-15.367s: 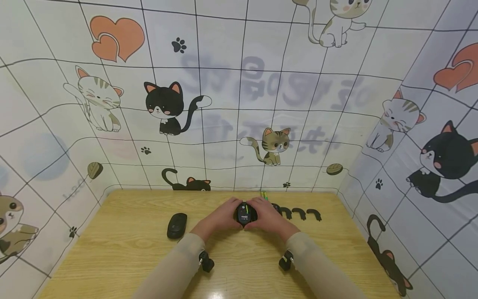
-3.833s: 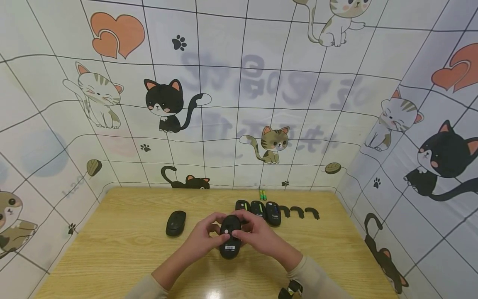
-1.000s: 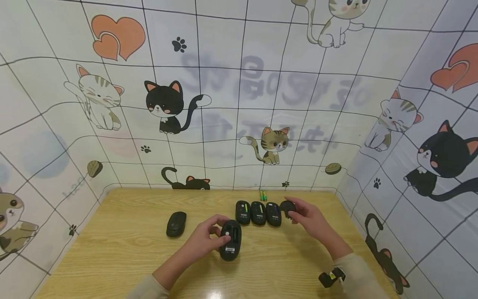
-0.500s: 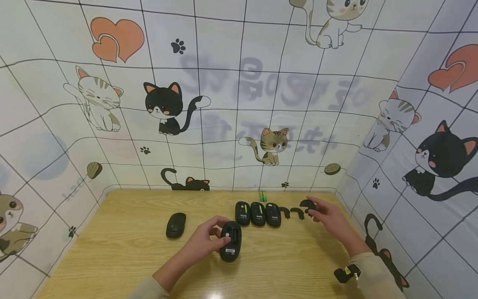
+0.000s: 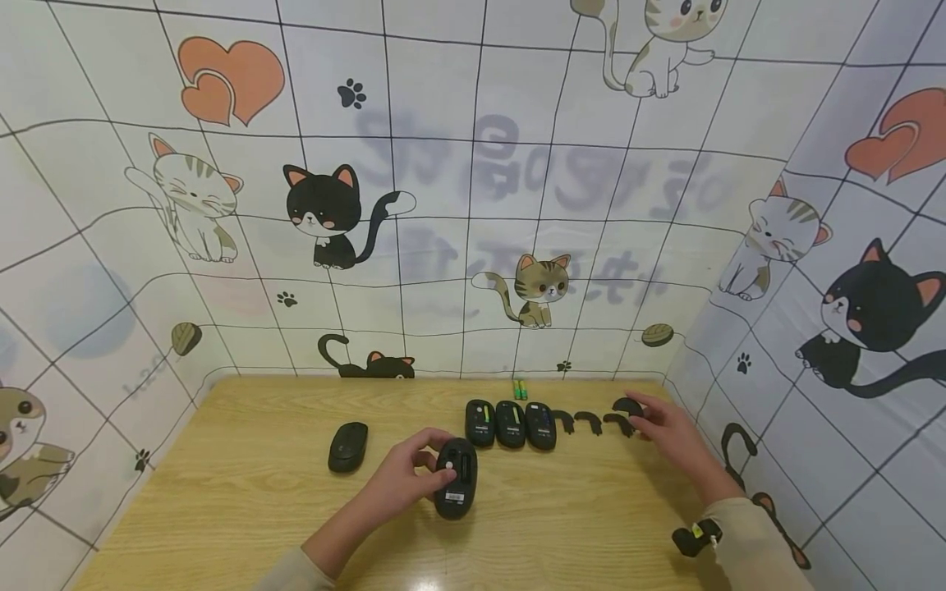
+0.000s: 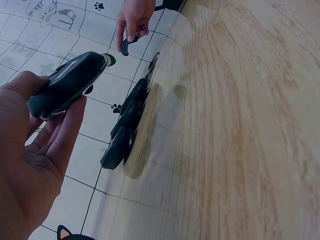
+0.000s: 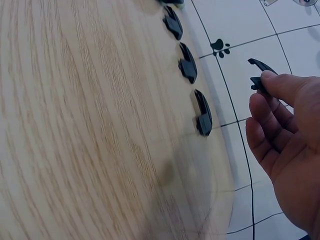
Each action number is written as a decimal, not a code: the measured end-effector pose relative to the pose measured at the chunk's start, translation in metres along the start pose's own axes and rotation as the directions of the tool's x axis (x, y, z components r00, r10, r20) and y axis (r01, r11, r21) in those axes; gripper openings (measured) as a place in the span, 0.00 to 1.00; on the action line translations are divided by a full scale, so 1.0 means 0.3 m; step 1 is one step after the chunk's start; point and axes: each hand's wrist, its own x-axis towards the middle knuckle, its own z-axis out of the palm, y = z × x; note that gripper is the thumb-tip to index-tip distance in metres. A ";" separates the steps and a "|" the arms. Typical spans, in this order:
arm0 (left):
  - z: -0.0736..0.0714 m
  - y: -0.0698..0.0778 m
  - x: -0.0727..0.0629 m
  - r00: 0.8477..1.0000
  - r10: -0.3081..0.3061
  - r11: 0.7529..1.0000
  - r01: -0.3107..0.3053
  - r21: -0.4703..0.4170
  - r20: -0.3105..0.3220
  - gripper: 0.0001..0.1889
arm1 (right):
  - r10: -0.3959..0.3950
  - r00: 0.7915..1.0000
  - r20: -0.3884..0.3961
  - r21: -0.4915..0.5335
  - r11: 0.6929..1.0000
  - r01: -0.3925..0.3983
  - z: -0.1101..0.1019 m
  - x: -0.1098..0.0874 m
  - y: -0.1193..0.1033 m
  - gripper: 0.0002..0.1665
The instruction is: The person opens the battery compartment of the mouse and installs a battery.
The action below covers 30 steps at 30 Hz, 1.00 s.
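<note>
My left hand (image 5: 405,474) holds a black computer mouse (image 5: 456,480) underside up, raised above the table in the left wrist view. An uncovered battery slot shows in it. Thumb and fingers of my right hand (image 5: 668,431) pinch a curved black battery cover (image 5: 626,406), raised at the right end of a row of three similar covers (image 5: 588,423). In the right wrist view the pinched battery cover (image 7: 261,66) is clear of the tabletop. Three mice (image 5: 510,424) lie underside up left of those covers, with battery bays uncovered.
Two green batteries (image 5: 521,390) lie at the back edge behind the mice. Another black mouse (image 5: 348,447) sits top side up on the left of the wooden table (image 5: 244,492). A cat-print sheet (image 5: 443,189) hangs around the back and sides.
Both hands were on this mouse several seconds ago; its battery cover is now off. The right hand has carried the cover rightward past the row. The left hand has stayed put.
</note>
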 end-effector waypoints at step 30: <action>0.002 0.001 -0.003 1.000 -0.004 1.000 0.004 -0.009 0.013 0.22 | 0.070 0.994 0.090 -0.171 0.984 -0.054 -0.048 0.049 0.176 0.28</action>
